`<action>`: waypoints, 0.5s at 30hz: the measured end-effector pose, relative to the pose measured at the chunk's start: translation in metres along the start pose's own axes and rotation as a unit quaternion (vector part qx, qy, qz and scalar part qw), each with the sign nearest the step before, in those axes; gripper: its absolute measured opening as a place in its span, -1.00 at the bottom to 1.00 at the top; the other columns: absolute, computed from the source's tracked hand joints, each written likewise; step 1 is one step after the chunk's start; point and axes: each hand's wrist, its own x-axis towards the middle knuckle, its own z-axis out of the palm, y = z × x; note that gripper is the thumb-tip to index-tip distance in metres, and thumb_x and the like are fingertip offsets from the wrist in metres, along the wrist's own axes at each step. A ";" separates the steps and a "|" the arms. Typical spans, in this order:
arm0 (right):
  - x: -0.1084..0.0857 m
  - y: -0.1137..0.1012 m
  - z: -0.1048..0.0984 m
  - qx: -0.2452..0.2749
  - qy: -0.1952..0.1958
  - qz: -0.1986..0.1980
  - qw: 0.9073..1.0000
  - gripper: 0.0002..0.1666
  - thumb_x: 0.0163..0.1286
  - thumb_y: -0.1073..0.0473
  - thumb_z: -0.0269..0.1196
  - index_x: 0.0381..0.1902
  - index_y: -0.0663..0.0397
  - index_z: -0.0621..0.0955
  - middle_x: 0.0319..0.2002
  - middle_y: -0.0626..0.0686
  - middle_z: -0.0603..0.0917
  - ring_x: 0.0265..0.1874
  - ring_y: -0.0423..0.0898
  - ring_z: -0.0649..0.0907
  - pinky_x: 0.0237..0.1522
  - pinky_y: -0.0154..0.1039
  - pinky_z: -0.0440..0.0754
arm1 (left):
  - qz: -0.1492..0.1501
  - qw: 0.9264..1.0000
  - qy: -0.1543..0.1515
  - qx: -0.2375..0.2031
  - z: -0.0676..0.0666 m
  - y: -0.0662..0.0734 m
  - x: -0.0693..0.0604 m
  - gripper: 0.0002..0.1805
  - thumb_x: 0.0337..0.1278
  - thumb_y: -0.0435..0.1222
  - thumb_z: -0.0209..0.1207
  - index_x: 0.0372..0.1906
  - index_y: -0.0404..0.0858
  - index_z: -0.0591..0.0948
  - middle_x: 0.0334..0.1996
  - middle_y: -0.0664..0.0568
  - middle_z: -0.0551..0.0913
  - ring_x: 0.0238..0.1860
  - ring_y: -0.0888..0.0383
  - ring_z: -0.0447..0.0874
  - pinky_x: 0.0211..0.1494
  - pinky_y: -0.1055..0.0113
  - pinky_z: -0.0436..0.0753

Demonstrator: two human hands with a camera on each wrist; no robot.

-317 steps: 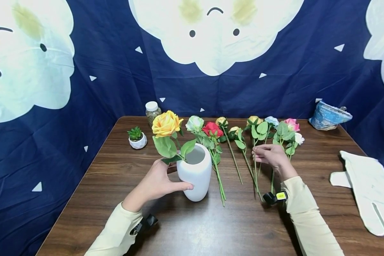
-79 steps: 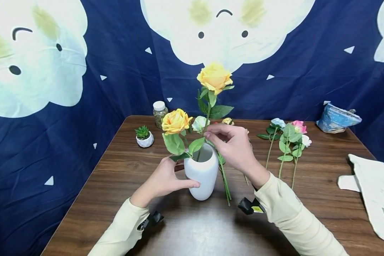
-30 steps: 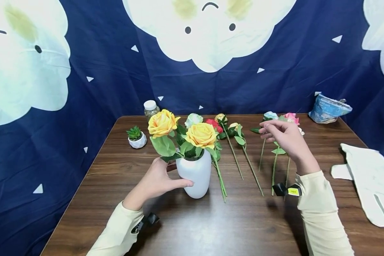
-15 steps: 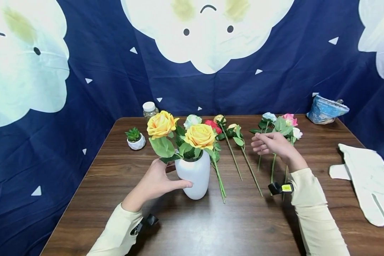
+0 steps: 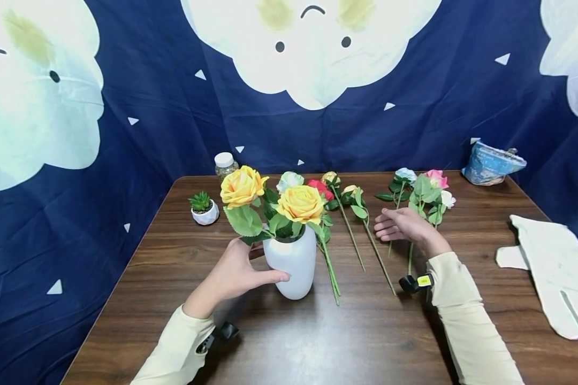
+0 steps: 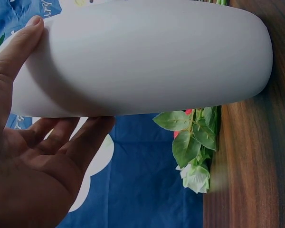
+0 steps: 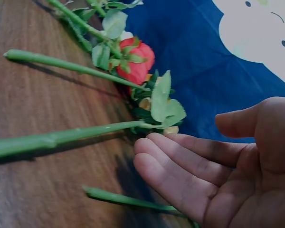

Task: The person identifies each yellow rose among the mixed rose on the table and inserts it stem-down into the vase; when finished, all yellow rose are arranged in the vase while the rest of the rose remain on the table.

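Note:
My left hand grips the white vase, thumb on the near side, fingers on the far side; the left wrist view shows the smooth vase up close. Two yellow roses stand in its mouth. My right hand, fingers extended and holding nothing, hovers over the table between a small yellow rose and the blue rose. In the right wrist view a green stem lies just beyond the fingertips. Pink and white roses lie behind this hand.
Red and pale green roses lie behind the vase. A potted succulent and lidded jar stand at back left. A blue pouch sits at back right, white gloves at the right edge.
The right hand took a second yellow rose from the right and put it in the vase. It then let go, returned right, and lowered toward the stems. The left hand stays on the vase.

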 end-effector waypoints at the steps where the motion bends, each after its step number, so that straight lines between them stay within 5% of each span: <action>1: 0.001 0.001 0.001 -0.002 -0.001 0.003 1.000 -0.34 0.74 0.12 -0.24 0.33 0.77 0.27 -0.23 0.04 0.77 -0.33 -0.23 0.76 -0.16 -0.31 0.81 | 0.001 1.000 0.000 -0.002 0.000 0.000 0.000 -0.11 -0.07 -0.25 0.62 0.41 -0.28 0.46 0.25 -0.11 0.63 0.23 -0.06 0.65 0.24 0.06 0.71; 15: 0.008 0.007 0.011 -0.017 0.007 0.029 0.999 -0.39 0.73 0.17 -0.20 0.30 0.76 0.33 -0.26 0.07 0.76 -0.33 -0.22 0.75 -0.14 -0.28 0.81 | 0.015 0.999 0.014 0.040 0.000 0.001 -0.001 -0.10 -0.12 -0.23 0.63 0.40 -0.28 0.48 0.22 -0.08 0.66 0.19 -0.04 0.66 0.21 0.02 0.72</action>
